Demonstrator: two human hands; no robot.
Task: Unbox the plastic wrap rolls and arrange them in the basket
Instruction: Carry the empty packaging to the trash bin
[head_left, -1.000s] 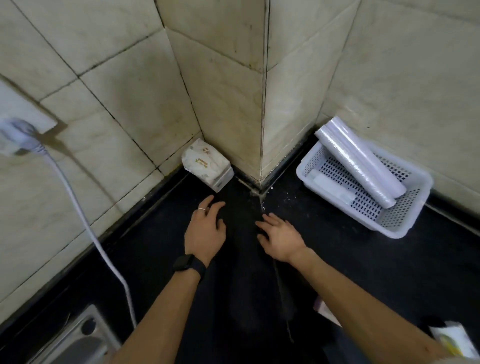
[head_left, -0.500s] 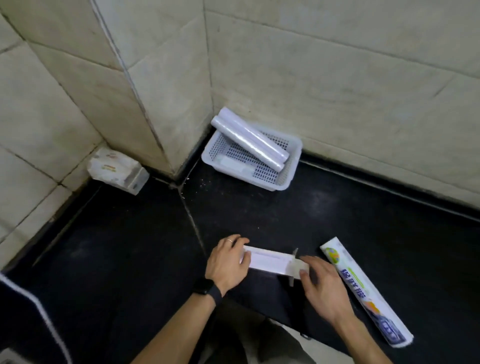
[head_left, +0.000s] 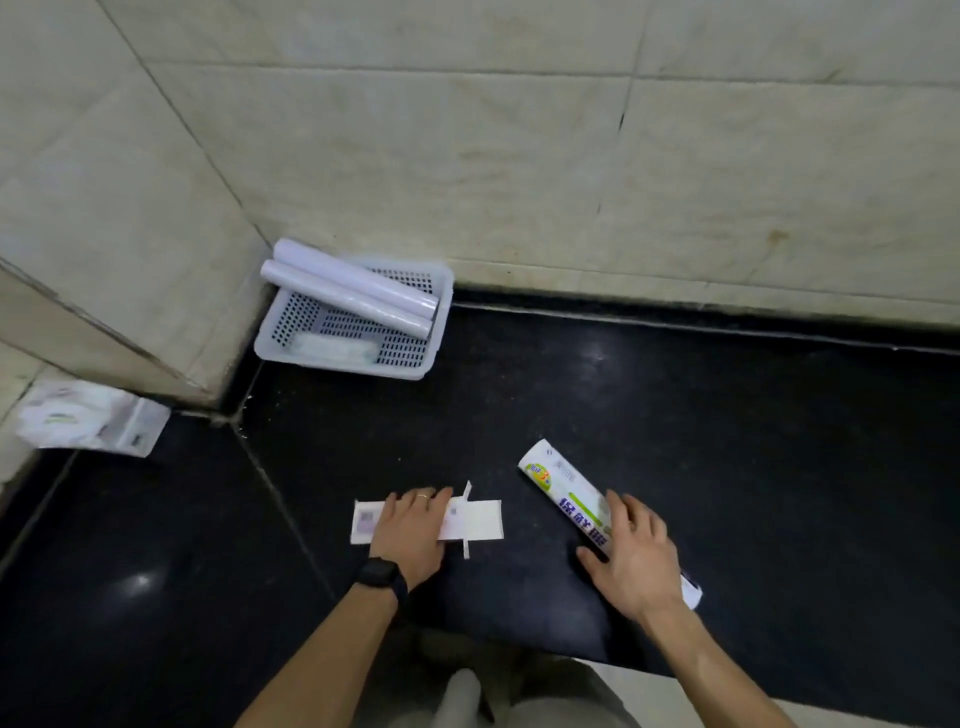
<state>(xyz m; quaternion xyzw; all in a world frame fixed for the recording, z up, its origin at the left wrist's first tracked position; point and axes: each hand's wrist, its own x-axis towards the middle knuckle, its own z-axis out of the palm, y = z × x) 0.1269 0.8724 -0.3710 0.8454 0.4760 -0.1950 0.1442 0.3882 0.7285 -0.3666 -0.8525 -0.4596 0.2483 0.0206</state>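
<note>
A white perforated basket (head_left: 395, 368) stands against the back wall on the black counter. Two bare plastic wrap rolls (head_left: 347, 292) lie slanted across it, their upper ends sticking out over its left rim. A small white packet lies on the basket floor. Near the front edge lies a flattened white box (head_left: 478, 521) with its flaps open; my left hand (head_left: 410, 530) rests flat on it. To the right, a printed plastic wrap box (head_left: 566, 493) lies at an angle. My right hand (head_left: 631, 558) is laid over its lower half, fingers spread.
A white packet of tissues (head_left: 93, 418) lies at the left, around the tiled wall corner (head_left: 228, 358). The counter's front edge runs just below my wrists, with my legs visible under it.
My view swung right from the wall corner. My left hand slid along the flat box, and my right hand left that box and came down on the printed box.
</note>
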